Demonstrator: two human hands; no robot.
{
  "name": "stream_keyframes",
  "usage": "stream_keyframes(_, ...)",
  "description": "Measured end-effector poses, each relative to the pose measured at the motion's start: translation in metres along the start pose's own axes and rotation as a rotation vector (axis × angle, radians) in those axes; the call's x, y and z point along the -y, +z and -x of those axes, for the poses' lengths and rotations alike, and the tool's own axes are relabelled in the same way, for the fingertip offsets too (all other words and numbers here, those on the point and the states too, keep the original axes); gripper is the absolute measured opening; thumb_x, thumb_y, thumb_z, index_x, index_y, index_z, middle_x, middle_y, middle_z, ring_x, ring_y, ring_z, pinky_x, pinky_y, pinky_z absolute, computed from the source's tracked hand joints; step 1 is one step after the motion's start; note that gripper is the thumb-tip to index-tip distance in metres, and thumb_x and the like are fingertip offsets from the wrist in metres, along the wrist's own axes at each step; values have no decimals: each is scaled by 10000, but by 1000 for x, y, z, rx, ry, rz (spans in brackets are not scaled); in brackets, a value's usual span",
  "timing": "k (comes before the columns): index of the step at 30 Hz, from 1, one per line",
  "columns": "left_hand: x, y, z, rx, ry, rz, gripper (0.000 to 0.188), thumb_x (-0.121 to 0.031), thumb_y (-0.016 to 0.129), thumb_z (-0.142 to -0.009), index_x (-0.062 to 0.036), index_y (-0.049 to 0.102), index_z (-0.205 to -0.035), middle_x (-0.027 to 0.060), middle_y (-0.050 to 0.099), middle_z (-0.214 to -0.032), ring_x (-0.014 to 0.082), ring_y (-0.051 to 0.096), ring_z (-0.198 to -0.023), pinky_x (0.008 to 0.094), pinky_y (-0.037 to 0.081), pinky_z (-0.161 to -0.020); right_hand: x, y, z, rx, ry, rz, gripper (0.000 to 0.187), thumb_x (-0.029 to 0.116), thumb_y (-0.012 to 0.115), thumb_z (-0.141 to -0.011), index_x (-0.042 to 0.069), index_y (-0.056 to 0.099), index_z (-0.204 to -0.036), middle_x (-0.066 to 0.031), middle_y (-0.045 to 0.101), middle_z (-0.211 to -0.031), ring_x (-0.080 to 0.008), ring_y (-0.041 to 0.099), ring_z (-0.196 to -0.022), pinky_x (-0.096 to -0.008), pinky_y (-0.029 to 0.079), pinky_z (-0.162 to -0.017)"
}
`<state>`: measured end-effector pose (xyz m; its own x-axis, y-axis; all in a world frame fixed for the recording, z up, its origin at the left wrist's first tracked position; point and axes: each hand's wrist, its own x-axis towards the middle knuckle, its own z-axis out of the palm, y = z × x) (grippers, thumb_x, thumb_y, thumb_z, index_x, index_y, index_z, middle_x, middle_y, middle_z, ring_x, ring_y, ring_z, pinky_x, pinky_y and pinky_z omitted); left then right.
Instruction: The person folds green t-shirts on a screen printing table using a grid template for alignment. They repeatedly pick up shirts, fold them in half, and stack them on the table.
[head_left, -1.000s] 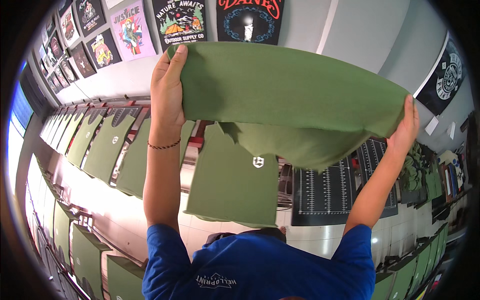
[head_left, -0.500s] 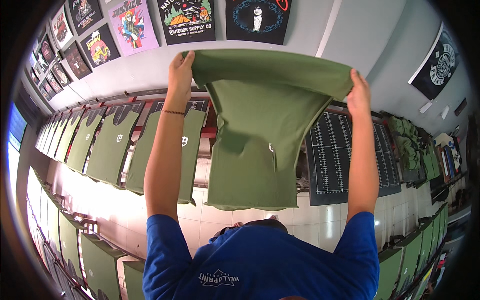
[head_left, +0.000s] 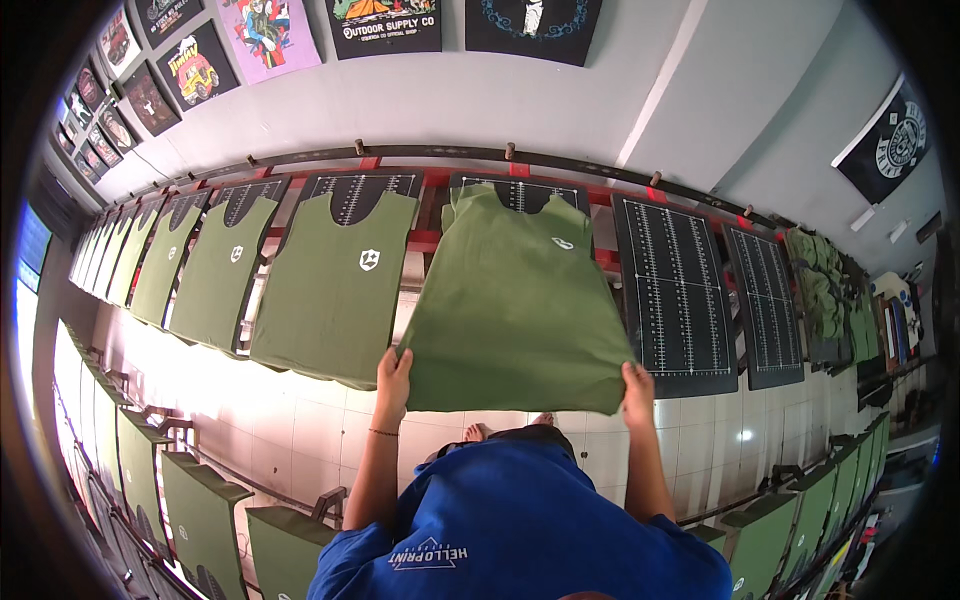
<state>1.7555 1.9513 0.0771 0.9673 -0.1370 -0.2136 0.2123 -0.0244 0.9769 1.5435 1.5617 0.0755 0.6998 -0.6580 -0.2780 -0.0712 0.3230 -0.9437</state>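
An olive green shirt panel (head_left: 510,310) with a small white emblem and a scooped neckline lies over a black platen (head_left: 570,188) marked with white rulers. My left hand (head_left: 394,378) pinches the panel's near left corner. At its near right corner my right hand (head_left: 637,388) is closed on the same fabric. Between my hands the near hem is stretched wide and hangs past the platen. The platen's top shows above the neckline; the rest of it is hidden under the cloth.
More green panels (head_left: 330,290) with white emblems cover platens to the left. Two bare ruled platens (head_left: 680,290) stand on the right, beside a heap of green cloth (head_left: 820,280). Behind the row runs a dark rail (head_left: 440,152) with pegs. Covered platens (head_left: 200,520) also line the near side.
Both hands have come down and toward me from their raised position. The panel, earlier held up with its edge folded over, now lies spread along the platen, hem near me.
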Motion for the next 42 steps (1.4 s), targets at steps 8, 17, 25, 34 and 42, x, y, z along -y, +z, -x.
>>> stream_keyframes(8,83,-23,20,26,-122,-61,249,-165,554,-944,-56,447,-748,-47,372,-696,58,340,-662,260,313,-577,-50,-11,30,6,153,41,309,262,530,-972,17,586,-1152,-67,649,-1041,-148,632,-886,-300,509,-770)
stream_keyframes(17,126,-49,39,99,-201,-102,181,-191,583,-932,-16,537,-943,19,539,-864,105,488,-800,274,417,-689,-81,-45,46,-9,365,167,328,268,553,-949,34,567,-1180,-45,633,-1033,-144,605,-882,-298,485,-754)
stream_keyframes(25,107,-37,17,100,-221,-101,650,-303,645,-899,-56,337,-1416,129,379,-1431,232,536,-1095,350,490,-823,-127,-50,-3,-229,-31,600,577,239,642,-855,-42,428,-1312,-150,574,-1168,-214,557,-1005,-336,447,-869)
stream_keyframes(34,28,34,-84,45,374,-626,286,-129,608,-870,23,578,-1110,191,611,-1056,323,612,-948,379,503,-785,-33,-3,-98,-94,-256,723,352,174,632,-870,-25,558,-1151,-178,636,-1093,-248,630,-1006,-329,491,-861)
stream_keyframes(42,3,148,-303,16,524,-832,250,-130,573,-841,8,591,-1049,220,616,-1019,382,591,-982,447,479,-862,15,95,-290,31,-486,891,304,203,661,-846,22,599,-1082,-130,674,-973,-261,670,-853,-342,515,-768)
